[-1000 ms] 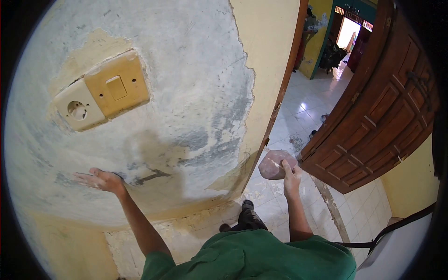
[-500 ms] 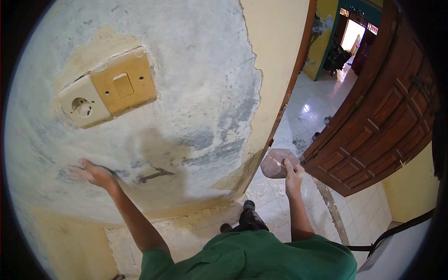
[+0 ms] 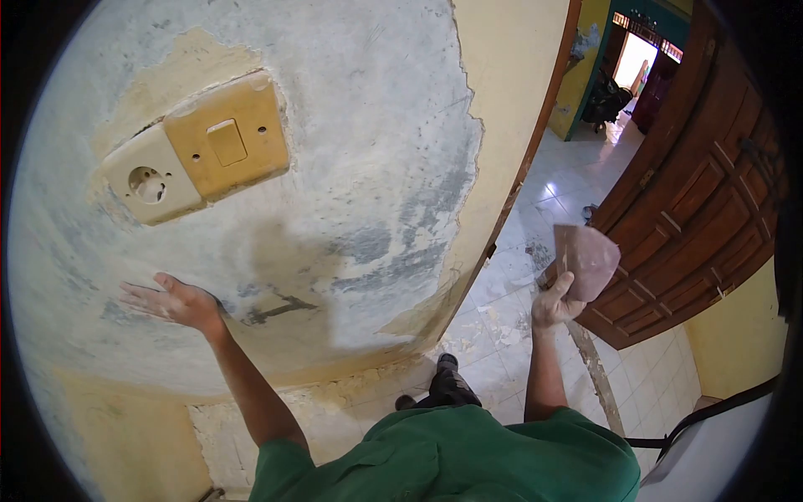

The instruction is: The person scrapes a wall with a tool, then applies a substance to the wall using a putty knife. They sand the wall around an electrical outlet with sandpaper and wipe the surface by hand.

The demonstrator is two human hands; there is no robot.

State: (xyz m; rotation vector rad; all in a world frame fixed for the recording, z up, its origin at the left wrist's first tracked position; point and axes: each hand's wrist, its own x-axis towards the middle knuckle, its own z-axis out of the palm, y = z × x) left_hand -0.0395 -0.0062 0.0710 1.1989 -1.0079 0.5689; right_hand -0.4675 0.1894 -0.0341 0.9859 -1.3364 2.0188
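My left hand (image 3: 177, 304) rests at the grey, patchy wall (image 3: 368, 159), fingers stretched out and holding nothing. Above it are a white power socket (image 3: 149, 186) and a yellowed light switch (image 3: 227, 140), side by side in the wall. On the right, clear of the wall, my right hand (image 3: 555, 306) grips a dusty reddish-brown piece of sandpaper (image 3: 587, 261) by its lower edge, thumb on the near face. The sheet is held up, in front of the wooden door in my view.
A brown panelled door (image 3: 694, 226) stands open at the right. Its doorway leads to a white tiled floor (image 3: 544, 159) with debris and a further room. Peeled cream paint (image 3: 502, 58) borders the bare wall patch. My shoe (image 3: 447, 361) is near the wall's base.
My right hand has moved right and turned, tilting the sandpaper upward. My left hand has shifted slightly right in view, still flat at the wall. The view has moved a little.
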